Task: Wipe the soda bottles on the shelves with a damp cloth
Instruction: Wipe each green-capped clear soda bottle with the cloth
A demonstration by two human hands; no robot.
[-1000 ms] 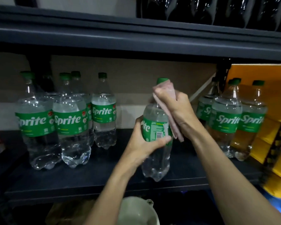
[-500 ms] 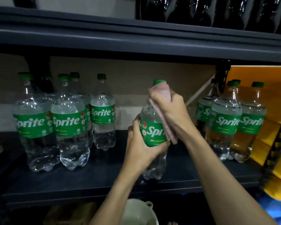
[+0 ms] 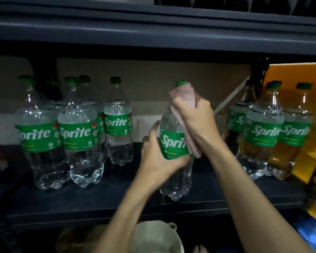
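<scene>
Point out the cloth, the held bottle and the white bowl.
cloth (image 3: 183,94): head view, folded part at the neck.
held bottle (image 3: 172,143): head view, green label.
white bowl (image 3: 147,232): head view, its wall.

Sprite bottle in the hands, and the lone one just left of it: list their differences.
The held bottle is gripped at its label by the left hand; the standing bottle is untouched. The right hand wraps a pink cloth round the held bottle's neck; the standing bottle's neck is bare. Both have green caps, green Sprite labels and clear liquid.
</scene>
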